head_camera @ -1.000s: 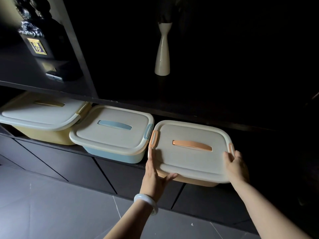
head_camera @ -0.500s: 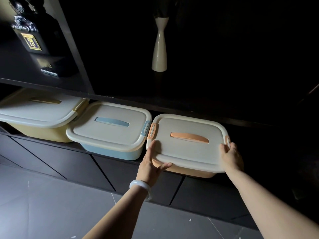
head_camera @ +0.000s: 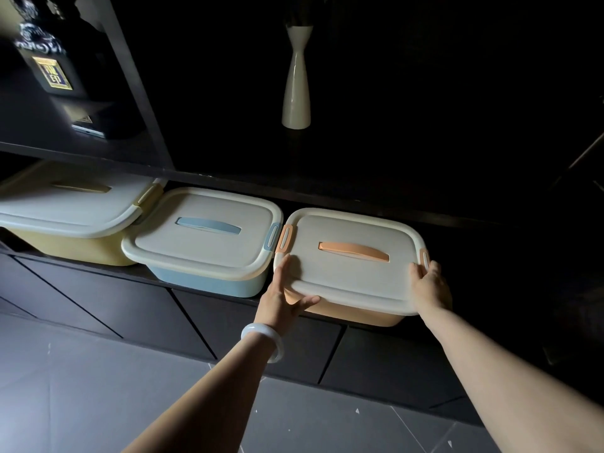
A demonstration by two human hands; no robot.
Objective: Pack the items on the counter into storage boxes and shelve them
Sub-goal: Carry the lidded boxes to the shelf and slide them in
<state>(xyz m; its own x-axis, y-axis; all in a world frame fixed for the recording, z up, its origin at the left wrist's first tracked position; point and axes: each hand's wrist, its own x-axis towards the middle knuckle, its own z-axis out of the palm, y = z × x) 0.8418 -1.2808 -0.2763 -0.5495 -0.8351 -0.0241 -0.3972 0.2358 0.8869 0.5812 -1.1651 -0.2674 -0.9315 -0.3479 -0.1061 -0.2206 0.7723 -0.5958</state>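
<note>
Head view. Three lidded storage boxes stand in a row on a dark, low shelf (head_camera: 359, 199): a yellow box (head_camera: 75, 220) at left, a blue box (head_camera: 202, 246) in the middle, and an orange box (head_camera: 353, 269) at right, its orange side latch just beside the blue box's latch. Each cream lid carries a handle matching its box colour.

The left hand (head_camera: 281, 299) presses against the orange box's near-left corner, fingers straight along the lid edge, thumb spread under the front rim. The right hand (head_camera: 429, 286) grips the near-right corner, fingers curled over the lid edge beside the right latch. The box's front overhangs the shelf edge.

A pale bangle (head_camera: 263, 338) circles the left wrist. On the shelf above stand a white vase (head_camera: 295, 89) and, at far left, a dark labelled bottle (head_camera: 49, 60). Dark cabinet fronts (head_camera: 147, 308) sit below, grey floor tiles (head_camera: 81, 397) beneath.
</note>
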